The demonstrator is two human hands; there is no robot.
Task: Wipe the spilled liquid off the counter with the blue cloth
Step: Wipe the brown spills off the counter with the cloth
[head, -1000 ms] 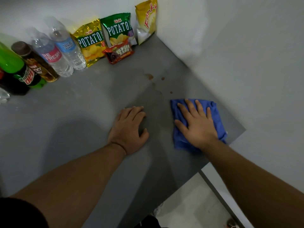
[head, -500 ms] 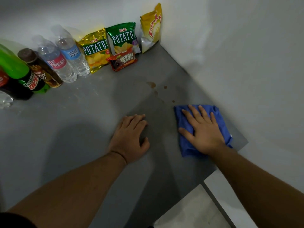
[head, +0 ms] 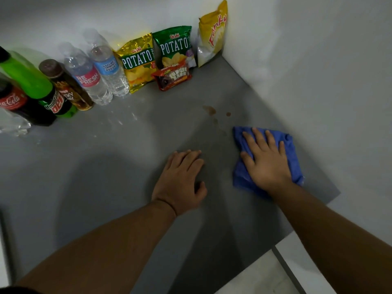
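Note:
A crumpled blue cloth (head: pixel 291 148) lies on the grey counter (head: pixel 101 170) near its right edge. My right hand (head: pixel 266 160) presses flat on the cloth with fingers spread. Brown spilled liquid (head: pixel 210 110) sits in small blots just beyond and left of the cloth, with a smaller drop (head: pixel 228 114) beside it. My left hand (head: pixel 182 181) rests palm down on the bare counter to the left of the cloth, holding nothing.
Along the back wall stand soda bottles (head: pixel 48 96), two water bottles (head: pixel 99 71), two potato chip bags (head: pixel 157 58), a small red snack pack (head: pixel 172 78) and a yellow bag (head: pixel 212 32). A white wall (head: pixel 318 81) closes the right side. The counter's front edge (head: pixel 275 245) drops to the floor.
My right hand has slid the blue cloth slightly forward, toward the brown spots. The left hand has stayed in place on the counter.

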